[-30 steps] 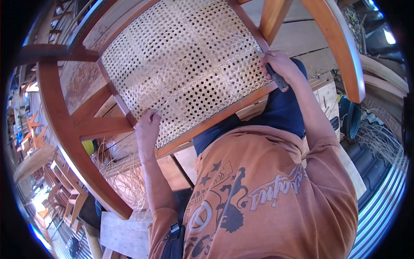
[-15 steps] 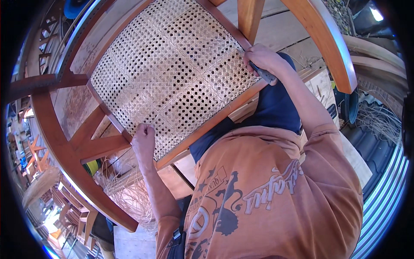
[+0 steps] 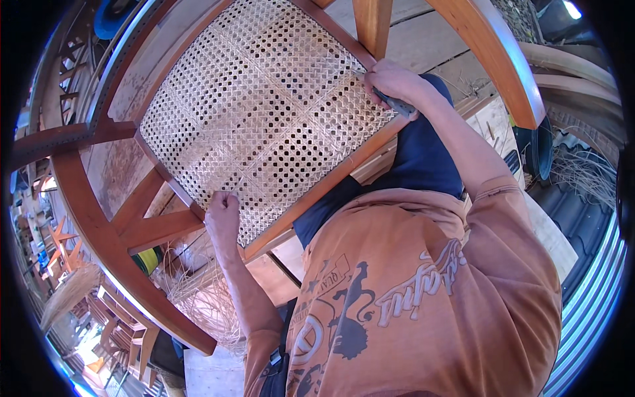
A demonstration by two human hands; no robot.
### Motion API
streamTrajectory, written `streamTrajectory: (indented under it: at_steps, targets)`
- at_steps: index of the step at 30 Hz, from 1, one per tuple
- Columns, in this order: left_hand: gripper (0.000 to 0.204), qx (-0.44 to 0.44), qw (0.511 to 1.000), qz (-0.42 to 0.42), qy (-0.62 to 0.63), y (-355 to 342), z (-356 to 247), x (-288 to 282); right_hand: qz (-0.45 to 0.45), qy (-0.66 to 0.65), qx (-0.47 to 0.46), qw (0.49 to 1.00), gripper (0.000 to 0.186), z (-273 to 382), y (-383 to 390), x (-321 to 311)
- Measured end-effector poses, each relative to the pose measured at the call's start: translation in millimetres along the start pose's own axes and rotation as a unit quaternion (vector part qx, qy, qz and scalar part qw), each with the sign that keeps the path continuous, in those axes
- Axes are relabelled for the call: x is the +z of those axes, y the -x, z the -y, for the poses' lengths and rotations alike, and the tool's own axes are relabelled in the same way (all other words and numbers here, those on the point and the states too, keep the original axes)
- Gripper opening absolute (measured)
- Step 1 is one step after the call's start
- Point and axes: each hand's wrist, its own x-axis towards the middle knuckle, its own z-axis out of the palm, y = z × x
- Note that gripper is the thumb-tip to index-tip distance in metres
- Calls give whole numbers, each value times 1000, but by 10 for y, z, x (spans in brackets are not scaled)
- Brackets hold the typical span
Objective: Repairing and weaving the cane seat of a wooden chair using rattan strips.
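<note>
A wooden chair frame (image 3: pixel 92 205) holds a woven cane seat (image 3: pixel 258 99) with a dense, holed pattern. My left hand (image 3: pixel 221 218) is closed in a pinch at the seat's lower left, beside the side rail (image 3: pixel 182 188); what is between the fingertips is too small to make out. At the seat's right edge, my right hand (image 3: pixel 403 89) grips a dark-handled tool (image 3: pixel 400 107), its narrow metal end against the cane, partly hidden by my fingers.
Loose cane strands (image 3: pixel 198 298) lie below the chair on the left and more (image 3: pixel 579 178) at right. Curved wooden pieces (image 3: pixel 562 66), dark corrugated tiles (image 3: pixel 559 218) and stacked chair frames (image 3: pixel 126 324) surround the wooden platform (image 3: pixel 423 46). My legs (image 3: pixel 423 159) are under the seat.
In the picture the seat and my right hand have shifted up and left over the last second. Both hands stay closed at the same edges of the seat.
</note>
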Motion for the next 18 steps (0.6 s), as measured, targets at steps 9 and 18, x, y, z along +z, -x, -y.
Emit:
streamTrajectory:
  at_steps: [9, 18]
  targets:
    - [26, -20, 1000, 2, -4, 13, 3, 7, -31, -56, 14, 998, 21, -29, 115, 43]
    - [22, -27, 999, 17, 15, 2, -4, -14, -45, 25, -7, 999, 25, 17, 73, 51]
